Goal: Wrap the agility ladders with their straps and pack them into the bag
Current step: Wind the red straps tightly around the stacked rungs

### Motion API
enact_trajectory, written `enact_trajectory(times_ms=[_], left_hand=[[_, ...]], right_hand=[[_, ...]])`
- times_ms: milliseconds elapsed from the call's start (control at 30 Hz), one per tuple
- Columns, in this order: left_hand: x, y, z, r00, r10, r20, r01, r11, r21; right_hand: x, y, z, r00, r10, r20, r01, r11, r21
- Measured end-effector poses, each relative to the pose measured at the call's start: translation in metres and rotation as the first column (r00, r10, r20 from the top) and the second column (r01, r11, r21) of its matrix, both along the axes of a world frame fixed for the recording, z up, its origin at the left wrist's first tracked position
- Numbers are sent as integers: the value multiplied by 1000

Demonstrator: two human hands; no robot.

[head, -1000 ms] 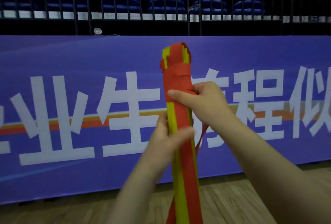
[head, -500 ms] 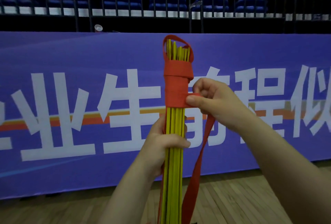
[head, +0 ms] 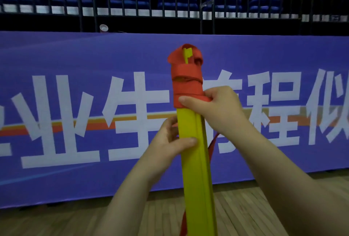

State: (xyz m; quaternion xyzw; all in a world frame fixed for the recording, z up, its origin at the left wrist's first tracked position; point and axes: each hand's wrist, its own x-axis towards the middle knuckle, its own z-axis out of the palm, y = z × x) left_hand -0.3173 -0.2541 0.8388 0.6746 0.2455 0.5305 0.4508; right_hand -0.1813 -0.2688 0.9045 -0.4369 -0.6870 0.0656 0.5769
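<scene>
Left hand (head: 171,142) gripping upright yellow ladder bundle (head: 196,160), right hand (head: 213,107) pinching red strap (head: 186,82) wound around its top, bundle's lower end cut off

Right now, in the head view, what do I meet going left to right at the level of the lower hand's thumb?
left hand gripping → yellow ladder bundle → loose tail of the red strap → right forearm

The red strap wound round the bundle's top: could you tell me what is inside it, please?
Inside are yellow ladder rungs: one tip shows at the open top of the red strap, and they continue below it. The stretch under the wraps is covered.
</scene>
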Motion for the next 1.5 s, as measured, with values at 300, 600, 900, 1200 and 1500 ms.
enact_trajectory(times_ms=[300,600,900,1200,1500], left_hand=[[22,1,-20,932,358,50,-361,915,182],[14,-1,-14,640,-728,245,753,658,-12],[12,-16,-15,987,162,16,-161,986,-51],[9,-3,-20,963,88,254,-87,996,-13],[18,-3,-11,411,-853,321,904,428,-21]], right_hand=[[14,-9,-7,937,347,42,-338,931,-140],[20,13,-12,792,603,-92,-606,762,-229],[-8,-7,-7,999,30,-29,-32,997,-70],[21,-13,0,909,379,173,-347,919,-187],[16,9,-9,640,758,-122,-762,608,-221]])
